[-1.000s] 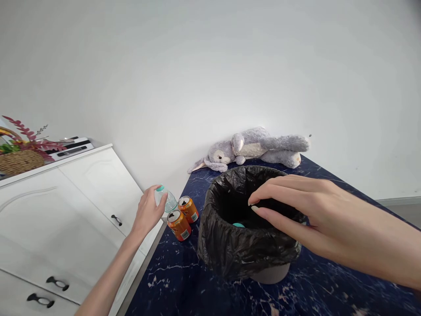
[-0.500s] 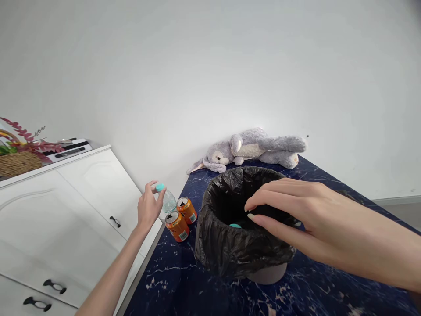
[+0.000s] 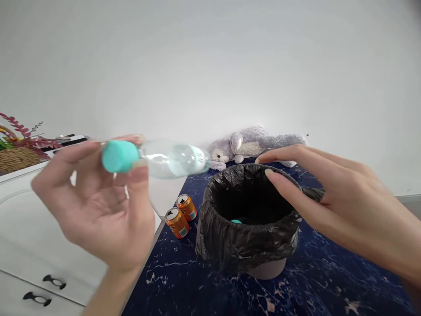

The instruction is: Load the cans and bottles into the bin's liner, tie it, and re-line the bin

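My left hand [image 3: 98, 197], close to the camera and slightly blurred, grips a clear plastic bottle [image 3: 177, 160] at its turquoise cap [image 3: 120, 156]. The bottle is held nearly level, its base pointing right toward the bin. My right hand [image 3: 332, 193] is over the right side of the bin [image 3: 266, 268], which is lined with a black bag [image 3: 243, 245]. Thumb and forefinger are apart with nothing seen between them; whether they touch the bag's rim I cannot tell. Inside the bin shows another turquoise cap [image 3: 236, 221]. Two opened orange cans [image 3: 177, 224] stand left of the bin.
A grey plush rabbit [image 3: 250, 142] lies behind the bin against the white wall. The dark blue marbled tabletop [image 3: 184, 281] carries the bin and cans. At left is a white cabinet [image 3: 26, 237] with black handles, and a wicker basket [image 3: 19, 160] of flowers on top.
My left hand has lifted the bottle from beside the cans, bringing it up and closer to the camera, tipped onto its side. My right hand has moved up and back from over the bin's opening.
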Motion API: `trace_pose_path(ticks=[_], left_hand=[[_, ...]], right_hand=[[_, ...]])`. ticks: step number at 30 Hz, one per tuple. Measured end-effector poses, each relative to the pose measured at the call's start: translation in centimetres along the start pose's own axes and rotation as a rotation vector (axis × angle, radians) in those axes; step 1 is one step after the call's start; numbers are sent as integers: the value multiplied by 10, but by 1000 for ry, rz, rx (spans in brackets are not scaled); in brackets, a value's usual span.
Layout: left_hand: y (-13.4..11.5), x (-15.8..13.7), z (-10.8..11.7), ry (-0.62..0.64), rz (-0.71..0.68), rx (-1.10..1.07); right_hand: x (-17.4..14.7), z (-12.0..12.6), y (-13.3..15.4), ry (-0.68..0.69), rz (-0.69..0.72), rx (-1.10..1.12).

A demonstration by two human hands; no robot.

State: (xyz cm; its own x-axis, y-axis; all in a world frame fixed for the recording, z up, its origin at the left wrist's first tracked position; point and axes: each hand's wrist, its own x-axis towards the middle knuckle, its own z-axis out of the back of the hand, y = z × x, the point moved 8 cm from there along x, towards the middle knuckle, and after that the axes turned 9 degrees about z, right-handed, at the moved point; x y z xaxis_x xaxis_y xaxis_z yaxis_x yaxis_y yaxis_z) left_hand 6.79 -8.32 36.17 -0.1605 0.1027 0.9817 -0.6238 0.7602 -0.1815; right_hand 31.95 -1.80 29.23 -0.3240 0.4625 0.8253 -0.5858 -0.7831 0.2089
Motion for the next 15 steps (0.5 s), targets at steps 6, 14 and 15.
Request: trace_pose_path(ticks=[6,14,15], left_hand=[[-2,-45,-45,363,326,-118],[22,-84,-79,866,569,-151],[25,-81,-74,823,563,-135]], right_hand=[[-2,15,1,-109,-37,17],[0,13,0,-39,-13,59],[1,13,1,-28,-3,61]])
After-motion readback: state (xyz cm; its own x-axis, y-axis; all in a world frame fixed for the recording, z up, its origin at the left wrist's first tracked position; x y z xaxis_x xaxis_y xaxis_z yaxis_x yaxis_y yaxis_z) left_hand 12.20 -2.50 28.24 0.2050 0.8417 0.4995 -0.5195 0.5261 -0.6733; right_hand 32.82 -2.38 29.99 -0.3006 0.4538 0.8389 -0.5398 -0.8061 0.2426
